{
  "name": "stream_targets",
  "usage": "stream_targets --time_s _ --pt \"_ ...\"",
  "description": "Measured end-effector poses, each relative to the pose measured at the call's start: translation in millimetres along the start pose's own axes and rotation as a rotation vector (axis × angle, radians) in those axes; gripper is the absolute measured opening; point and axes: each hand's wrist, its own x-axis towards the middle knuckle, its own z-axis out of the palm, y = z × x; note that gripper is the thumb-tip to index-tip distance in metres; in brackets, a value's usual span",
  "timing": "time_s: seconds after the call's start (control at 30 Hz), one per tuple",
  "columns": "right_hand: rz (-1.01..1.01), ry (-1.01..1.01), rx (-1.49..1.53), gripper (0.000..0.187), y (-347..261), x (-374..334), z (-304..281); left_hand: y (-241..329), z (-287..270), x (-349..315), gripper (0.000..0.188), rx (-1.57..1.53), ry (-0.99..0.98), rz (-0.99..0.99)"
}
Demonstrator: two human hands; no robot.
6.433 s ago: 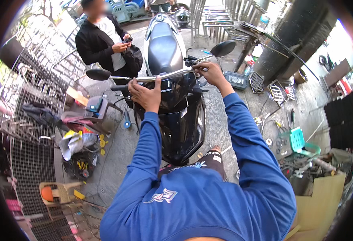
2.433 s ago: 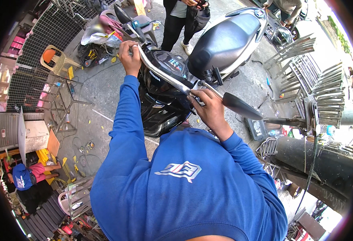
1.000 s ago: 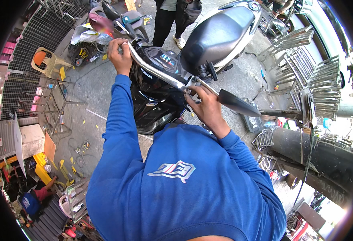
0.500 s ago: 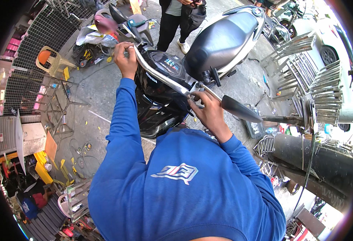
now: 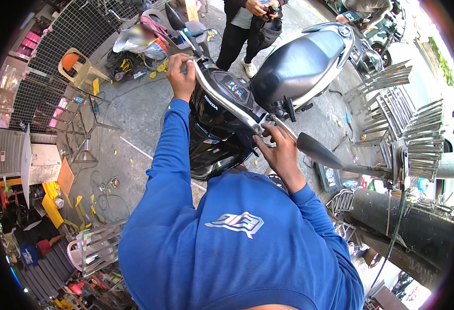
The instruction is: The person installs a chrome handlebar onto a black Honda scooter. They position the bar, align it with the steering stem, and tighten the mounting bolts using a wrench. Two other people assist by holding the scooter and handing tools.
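A black scooter [image 5: 206, 147] stands in front of me with its dark seat [image 5: 299, 62] pointing away. Across its front, below the lit instrument display [image 5: 232, 87], runs a curved silver metal tube [image 5: 227, 105]. My left hand [image 5: 181, 77] is closed with bent fingers around the tube's far left end. At the near right end, my right hand [image 5: 280, 155] grips the tube between thumb and fingers, beside the stem of the black right mirror [image 5: 317, 150]. Exactly what lies under the right fingertips is hidden.
A person in dark trousers [image 5: 233, 45] stands behind the scooter, holding a dark object. At the right are stacked metal frames [image 5: 387, 119] and a large dark cylinder [image 5: 423, 217]. A beige chair [image 5: 82, 71] and thin metal stands [image 5: 79, 129] are on the left. Cables lie on the floor.
The view has shifted, so the scooter and both hands sit slightly farther right and lower. Both hands keep their places at the tube's two ends.
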Motion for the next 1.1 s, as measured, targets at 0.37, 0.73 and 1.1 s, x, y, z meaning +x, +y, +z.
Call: stream_targets --time_s 0.37,0.73,1.1 --pt "-0.018 0.015 0.029 0.023 -1.0 -0.5 1.8 -2.6 0.5 -1.7 0.007 0.004 0.004 0.004" --pt "0.006 -0.002 0.028 0.027 0.9 -3.8 1.1 3.9 0.8 -0.7 0.007 -0.035 -0.024 -0.035" --pt "-0.028 -0.015 0.022 0.025 1.1 -2.6 0.2 3.0 0.2 -0.1 0.007 -0.033 -0.022 -0.036"
